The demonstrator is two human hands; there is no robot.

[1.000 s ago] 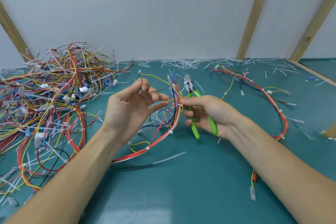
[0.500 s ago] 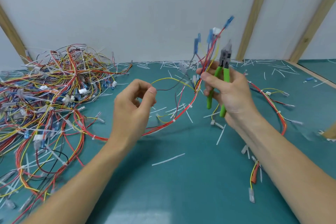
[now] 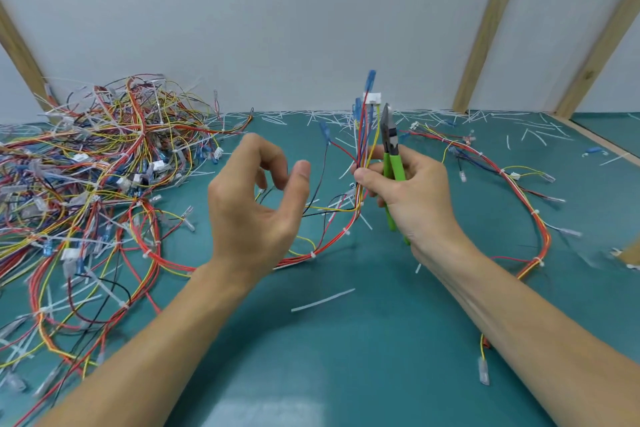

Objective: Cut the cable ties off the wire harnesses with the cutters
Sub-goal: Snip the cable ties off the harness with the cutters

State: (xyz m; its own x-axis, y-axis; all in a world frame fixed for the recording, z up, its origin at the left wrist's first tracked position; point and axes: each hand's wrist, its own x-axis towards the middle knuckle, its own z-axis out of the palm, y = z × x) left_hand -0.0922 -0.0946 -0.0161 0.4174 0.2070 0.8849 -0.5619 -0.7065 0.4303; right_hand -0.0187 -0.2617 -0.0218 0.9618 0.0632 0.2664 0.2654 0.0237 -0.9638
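Observation:
My right hand (image 3: 412, 198) grips the green-handled cutters (image 3: 391, 156), jaws pointing up, and pinches one end of a wire harness (image 3: 362, 135) upright beside them. That harness has red, yellow and blue wires with blue terminals and a white connector at the top. Its red bundle (image 3: 322, 250) trails down and left onto the mat, with white cable ties along it. My left hand (image 3: 256, 211) hovers to the left of the upright wires, fingers loosely curled and holding nothing.
A big tangle of wire harnesses (image 3: 97, 177) covers the left of the teal mat (image 3: 346, 357). Another harness (image 3: 530, 211) curves along the right side. Cut white tie pieces (image 3: 322, 300) lie scattered, many along the back wall. Wooden posts stand at the back right.
My right hand has lowered slightly with the cutters and harness end, turning the wires upright. My left hand has let go of the thin wire and opened.

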